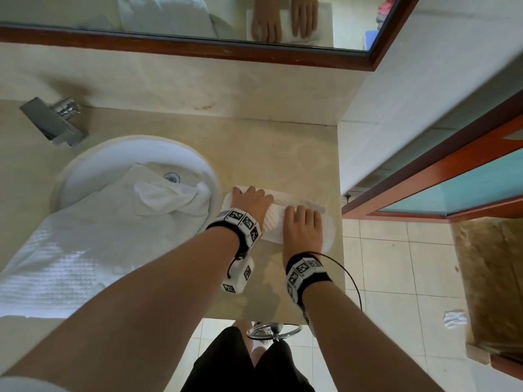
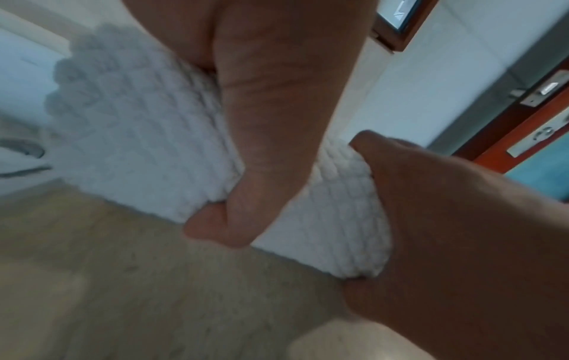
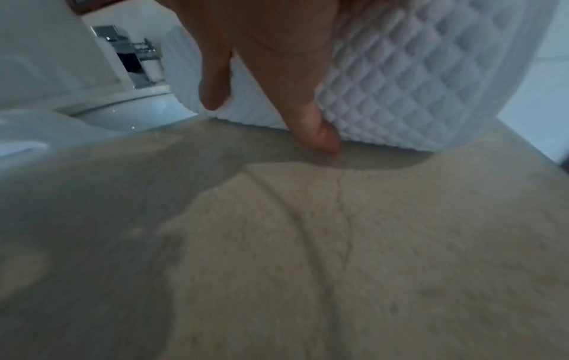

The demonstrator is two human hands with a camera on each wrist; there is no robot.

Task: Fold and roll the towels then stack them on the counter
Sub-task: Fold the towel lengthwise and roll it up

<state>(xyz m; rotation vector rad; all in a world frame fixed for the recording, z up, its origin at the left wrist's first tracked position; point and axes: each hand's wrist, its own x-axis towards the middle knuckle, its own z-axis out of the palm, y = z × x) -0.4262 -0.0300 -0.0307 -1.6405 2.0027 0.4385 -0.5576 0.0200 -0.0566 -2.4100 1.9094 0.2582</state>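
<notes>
A white waffle-textured towel roll point(image 1: 274, 219) lies crosswise on the beige counter point(image 1: 271, 154), just right of the sink. My left hand point(image 1: 250, 200) curls over its left part. My right hand point(image 1: 301, 223) curls over its right part, near the counter's right edge. In the left wrist view my left hand point(image 2: 255, 146) has its thumb tucked against the near side of the roll point(image 2: 338, 219), and the right hand point(image 2: 446, 231) wraps the roll beside it. The right wrist view shows the right hand point(image 3: 277, 61) with its thumb down along the roll point(image 3: 415, 85), tip on the counter.
A heap of loose white towels point(image 1: 99, 236) drapes over the round sink point(image 1: 135, 148) and the counter's left side. A chrome faucet point(image 1: 53, 123) stands at the back left. A mirror point(image 1: 169, 21) hangs above. The counter ends at the right point(image 1: 341, 236) over a tiled floor; a door frame point(image 1: 424, 188) is beyond.
</notes>
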